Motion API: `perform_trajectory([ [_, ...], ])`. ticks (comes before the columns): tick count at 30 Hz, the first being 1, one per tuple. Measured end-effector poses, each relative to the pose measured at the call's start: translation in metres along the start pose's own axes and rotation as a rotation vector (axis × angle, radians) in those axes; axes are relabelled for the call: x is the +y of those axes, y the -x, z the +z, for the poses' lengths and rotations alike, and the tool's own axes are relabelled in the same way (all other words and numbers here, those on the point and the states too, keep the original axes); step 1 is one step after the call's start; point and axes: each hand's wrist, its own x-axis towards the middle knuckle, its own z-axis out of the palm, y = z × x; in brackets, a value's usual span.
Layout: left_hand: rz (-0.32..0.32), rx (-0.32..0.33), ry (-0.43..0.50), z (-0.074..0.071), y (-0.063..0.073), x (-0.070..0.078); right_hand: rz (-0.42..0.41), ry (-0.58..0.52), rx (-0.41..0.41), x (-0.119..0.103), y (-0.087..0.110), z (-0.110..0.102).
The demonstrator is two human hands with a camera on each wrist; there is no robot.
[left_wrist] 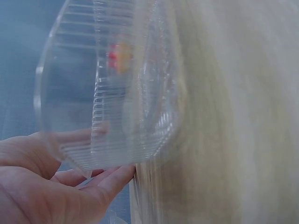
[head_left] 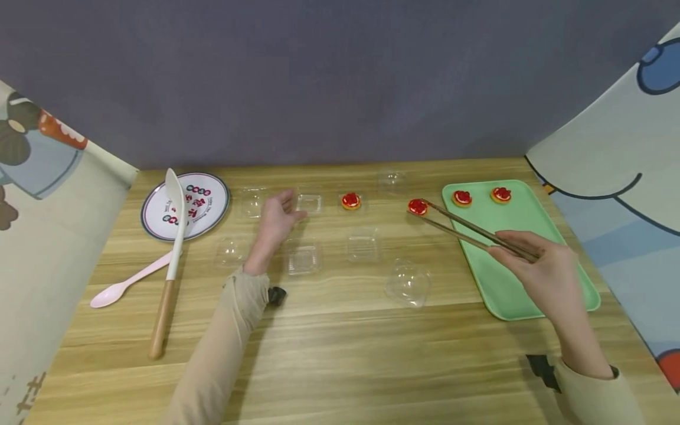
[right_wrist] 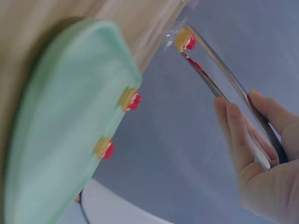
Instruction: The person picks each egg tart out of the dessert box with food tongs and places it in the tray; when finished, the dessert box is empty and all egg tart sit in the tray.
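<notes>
My right hand (head_left: 552, 271) grips long metal tongs (head_left: 473, 227) from the side. Between the tongs' tips is a small tart (head_left: 418, 206) with a red topping, just left of the green tray (head_left: 510, 254); the right wrist view shows it against one tip, with a red smear along that arm. My left hand (head_left: 276, 218) lies low over the table, thumb and fingers at the left edge of a clear plastic box (head_left: 310, 203). In the left wrist view a clear ribbed box (left_wrist: 107, 93) stands large before the left fingers (left_wrist: 117, 179), partly covering the hand.
Two tarts, one left (head_left: 462, 198) and one right (head_left: 501, 195), sit on the tray. Another tart (head_left: 350, 201) sits in a clear box. Several clear boxes lie about, including one nearer the front (head_left: 408, 283). A plate (head_left: 159, 203), white ladle (head_left: 175, 254) and pink spoon (head_left: 130, 282) lie left.
</notes>
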Motion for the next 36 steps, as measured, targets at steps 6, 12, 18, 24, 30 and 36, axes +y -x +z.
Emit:
perform_trajectory([
  [6,0.006,-0.006,0.01,-0.001,0.001,0.0,0.044,0.005,0.027,0.015,0.012,-0.012],
  [12,0.002,-0.008,0.016,-0.001,0.002,0.0,0.13,0.035,0.044,0.025,0.021,-0.028],
  [18,-0.001,-0.011,0.021,-0.001,0.002,0.001,0.155,0.124,0.087,0.031,0.03,-0.039],
  [24,-0.002,-0.01,0.03,0.0,0.003,0.002,0.186,0.205,0.117,0.038,0.037,-0.044],
  [30,0.003,-0.009,0.029,-0.001,0.001,0.0,0.227,0.236,0.119,0.043,0.046,-0.045],
  [36,0.008,-0.003,0.032,-0.001,0.001,0.0,0.26,0.273,0.127,0.048,0.053,-0.045],
])
